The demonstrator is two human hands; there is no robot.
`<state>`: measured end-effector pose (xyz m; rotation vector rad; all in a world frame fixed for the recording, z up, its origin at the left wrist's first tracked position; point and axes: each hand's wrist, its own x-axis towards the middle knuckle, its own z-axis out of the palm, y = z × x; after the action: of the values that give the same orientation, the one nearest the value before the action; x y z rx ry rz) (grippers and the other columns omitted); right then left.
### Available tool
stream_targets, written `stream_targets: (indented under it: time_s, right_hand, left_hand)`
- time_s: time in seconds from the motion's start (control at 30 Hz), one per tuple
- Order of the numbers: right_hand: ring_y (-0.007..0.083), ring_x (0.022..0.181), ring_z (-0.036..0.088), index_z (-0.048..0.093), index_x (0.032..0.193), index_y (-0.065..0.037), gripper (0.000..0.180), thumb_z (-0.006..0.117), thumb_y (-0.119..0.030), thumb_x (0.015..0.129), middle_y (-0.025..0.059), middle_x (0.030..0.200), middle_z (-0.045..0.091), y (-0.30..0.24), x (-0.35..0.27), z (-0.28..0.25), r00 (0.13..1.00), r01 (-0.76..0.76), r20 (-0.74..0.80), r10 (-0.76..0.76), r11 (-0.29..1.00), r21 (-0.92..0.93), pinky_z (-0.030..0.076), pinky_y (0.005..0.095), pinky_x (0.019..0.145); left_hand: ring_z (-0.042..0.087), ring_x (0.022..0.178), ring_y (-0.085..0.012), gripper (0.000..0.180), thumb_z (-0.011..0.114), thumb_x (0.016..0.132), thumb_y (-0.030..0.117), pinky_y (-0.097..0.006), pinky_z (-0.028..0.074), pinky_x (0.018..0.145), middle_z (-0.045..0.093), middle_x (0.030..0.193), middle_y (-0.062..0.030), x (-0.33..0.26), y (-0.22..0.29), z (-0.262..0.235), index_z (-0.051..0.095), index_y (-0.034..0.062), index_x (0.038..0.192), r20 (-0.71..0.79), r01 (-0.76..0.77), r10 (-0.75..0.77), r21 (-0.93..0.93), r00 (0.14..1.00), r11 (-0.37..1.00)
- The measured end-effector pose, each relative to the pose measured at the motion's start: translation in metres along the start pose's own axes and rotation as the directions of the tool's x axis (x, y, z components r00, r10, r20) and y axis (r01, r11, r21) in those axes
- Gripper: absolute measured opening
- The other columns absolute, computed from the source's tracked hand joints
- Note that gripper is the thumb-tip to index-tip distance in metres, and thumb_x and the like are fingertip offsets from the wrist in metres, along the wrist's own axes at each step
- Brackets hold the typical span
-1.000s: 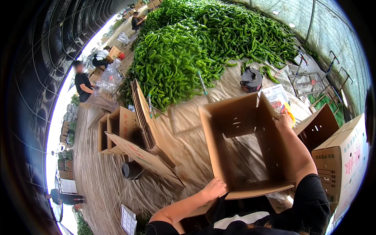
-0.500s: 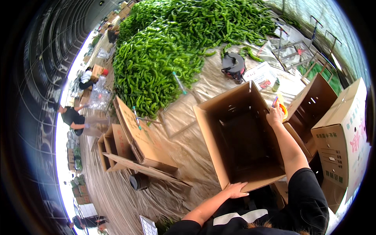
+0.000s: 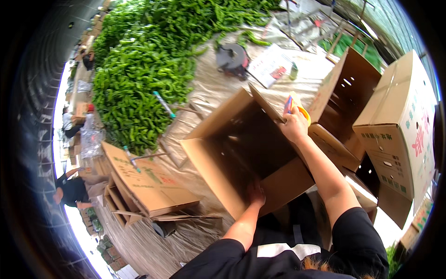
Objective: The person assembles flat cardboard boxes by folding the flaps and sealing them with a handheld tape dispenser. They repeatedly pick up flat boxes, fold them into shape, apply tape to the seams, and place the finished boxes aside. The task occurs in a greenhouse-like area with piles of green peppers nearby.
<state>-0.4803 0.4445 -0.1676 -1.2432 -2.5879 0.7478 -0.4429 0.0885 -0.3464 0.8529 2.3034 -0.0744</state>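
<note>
An open cardboard box (image 3: 278, 186) stands tilted in front of me, its mouth facing up and its inside dark. My left hand (image 3: 255, 191) reaches over the near edge into it, fingers stretched out by the inner wall and somewhat blurred. At the box's right edge, my right hand (image 3: 295, 125) is closed on an orange-and-yellow tape dispenser (image 3: 304, 114). That hand also lies against the outer side of the box; its fingertips are partly hidden.
A large heap of green peppers (image 3: 139, 79) spreads at the far left. Flattened cartons (image 3: 148, 186) lean left. An open box (image 3: 346, 97) and a closed printed carton (image 3: 385, 125) stand right. A round dark stool-like object (image 3: 232, 58) sits ahead. Another person (image 3: 72, 190) works far left.
My left hand has gone from the box's near rim down inside it. The box has tilted and turned, and my right hand with the tape dispenser has shifted along. The view has swung right.
</note>
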Motion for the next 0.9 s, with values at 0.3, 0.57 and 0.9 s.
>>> stream_targets:
  time_s: [0.3,0.57,0.9]
  right_hand:
    - [0.0283,0.093,0.058,0.073,0.078,-0.008,0.036,0.076,-0.044,0.071,0.0111,0.097,0.055,0.013,-0.007,0.000,0.997,-0.074,-0.012,0.075,0.994,0.082,0.048,0.0393,0.080]
    - [0.0311,0.090,0.058,0.071,0.072,-0.008,0.036,0.076,-0.043,0.068,0.0131,0.096,0.055,-0.019,-0.007,0.002,0.994,-0.097,-0.026,0.103,0.980,0.173,0.047,0.0405,0.078]
    - [0.0339,0.096,0.054,0.072,0.091,-0.010,0.044,0.084,-0.033,0.055,0.0151,0.103,0.053,-0.080,-0.051,0.038,0.978,-0.066,-0.193,0.082,0.994,0.086,0.042,0.0433,0.080]
  left_hand:
    - [0.007,0.141,-0.0468,0.095,0.058,0.084,0.053,-0.064,0.016,0.108,0.008,0.153,-0.0283,0.016,0.056,-0.079,0.008,0.0083,0.151,-0.001,-0.063,0.064,-0.157,0.998,0.986]
    - [0.031,0.136,-0.0398,0.080,0.073,0.078,0.038,-0.062,0.023,0.107,0.037,0.143,-0.0231,0.145,0.038,-0.356,0.035,0.0084,0.142,-0.715,-0.044,-0.021,-0.072,0.699,0.996]
    - [0.032,0.136,-0.0357,0.072,0.067,0.080,0.040,-0.051,0.033,0.106,0.026,0.152,-0.0175,0.180,-0.002,-0.170,0.039,0.0092,0.139,-0.053,-0.090,0.095,0.094,0.994,0.991]
